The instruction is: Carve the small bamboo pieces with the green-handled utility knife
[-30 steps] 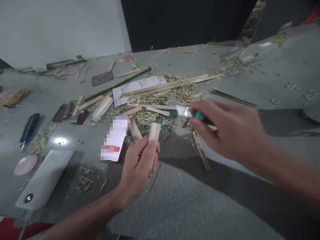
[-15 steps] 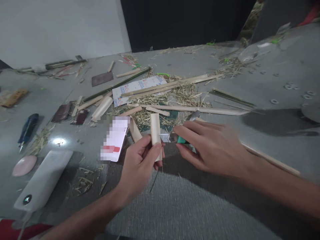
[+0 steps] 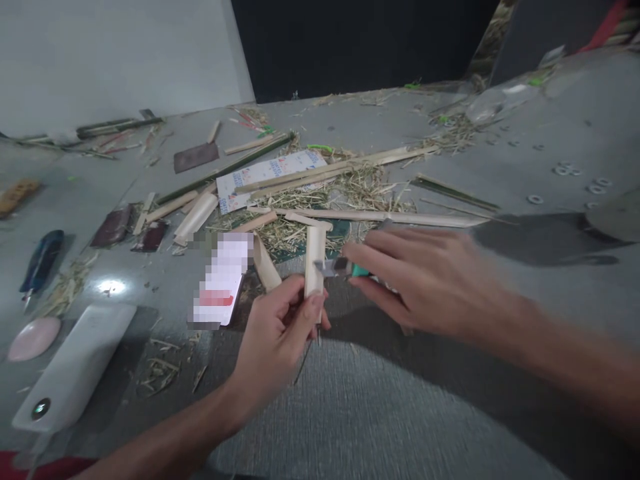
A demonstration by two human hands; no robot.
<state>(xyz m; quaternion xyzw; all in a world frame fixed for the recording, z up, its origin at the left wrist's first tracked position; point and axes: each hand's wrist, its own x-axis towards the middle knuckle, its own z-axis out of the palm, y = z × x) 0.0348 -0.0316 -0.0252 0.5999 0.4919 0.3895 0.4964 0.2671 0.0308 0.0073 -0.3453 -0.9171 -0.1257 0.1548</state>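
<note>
My left hand (image 3: 280, 327) pinches the lower end of a short, pale bamboo piece (image 3: 315, 257), thumb in front, the piece standing nearly upright. From the right, my right hand (image 3: 405, 273) grips a utility knife (image 3: 359, 269) with a green part on its handle; most of the handle is hidden in the fingers. The knife's blade (image 3: 326, 267) points left and meets or overlaps the right side of the bamboo piece. Another pale bamboo piece (image 3: 267, 267) leans just left of the held one.
Thin shavings (image 3: 360, 190) and long bamboo strips (image 3: 390, 215) lie beyond my hands. A lit phone (image 3: 225, 280), a white power bank (image 3: 75, 367), a pink oval object (image 3: 35, 339) and a dark blue tool (image 3: 43, 263) are at the left. Metal washers (image 3: 565, 169) are scattered at the right.
The knife's blade has tilted and moved slightly up and left against the bamboo piece. The surroundings have shifted a little left in view. Both grips stay the same.
</note>
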